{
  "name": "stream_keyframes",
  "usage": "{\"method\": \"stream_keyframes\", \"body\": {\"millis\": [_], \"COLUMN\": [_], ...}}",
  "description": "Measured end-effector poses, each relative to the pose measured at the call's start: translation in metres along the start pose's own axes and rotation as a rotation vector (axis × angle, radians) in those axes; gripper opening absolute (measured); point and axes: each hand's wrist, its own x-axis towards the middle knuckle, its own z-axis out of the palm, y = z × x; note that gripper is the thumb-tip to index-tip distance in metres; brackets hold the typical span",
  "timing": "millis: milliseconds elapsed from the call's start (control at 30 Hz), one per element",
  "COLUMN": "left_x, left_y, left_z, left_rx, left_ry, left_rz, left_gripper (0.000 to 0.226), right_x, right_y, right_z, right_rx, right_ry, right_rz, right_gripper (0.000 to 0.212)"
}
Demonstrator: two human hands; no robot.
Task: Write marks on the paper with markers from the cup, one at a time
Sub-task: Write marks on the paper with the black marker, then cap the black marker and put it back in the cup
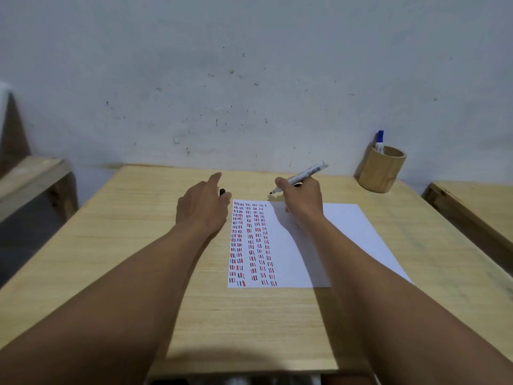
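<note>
A white sheet of paper (pixel 327 240) lies on the wooden table (pixel 125 245), its left part filled with columns of short red, black and blue marks. My right hand (pixel 304 200) grips an uncapped black marker (pixel 305 173), tip pointing left just above the paper's top edge. My left hand (pixel 204 205) rests left of the paper and holds a small black cap (pixel 222 192) between its fingers. A wooden cup (pixel 381 169) stands at the back right with a blue-capped marker (pixel 380 141) sticking out.
A stained grey wall (pixel 249 79) rises right behind the table. Other wooden furniture stands at the left (pixel 30 173) and at the right (pixel 472 201), with gaps between each and the table.
</note>
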Motion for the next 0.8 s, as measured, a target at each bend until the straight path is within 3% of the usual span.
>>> {"method": "stream_keyframes", "body": {"millis": [167,267,467,667,800], "left_x": [0.017,0.018,0.013,0.011,0.006], "left_y": [-0.003,-0.004,0.04,0.074,0.087], "left_z": [0.007,0.007,-0.006,-0.025,-0.032], "left_rx": [0.044,-0.014,-0.629,-0.932,-1.013], "left_ry": [-0.017,0.028,0.186,0.107,0.033], "left_rz": [0.049,0.01,-0.126,-0.158,-0.127], "left_gripper": [0.032,0.037,0.013,0.008,0.011], "right_x": [0.0,-0.004,-0.014,-0.022,-0.028], "right_y": [-0.009,-0.014,-0.026,-0.045,-0.055], "right_z": [-0.007,-0.011,-0.022,-0.035,-0.049], "right_rx": [0.122,0.263,0.458,0.594,0.688], "right_ry": [-0.038,-0.074,-0.165,-0.156,-0.156], "right_rz": [0.018,0.066,0.146,0.166,0.165], "right_gripper": [0.022,0.021,0.015,0.01,0.01]}}
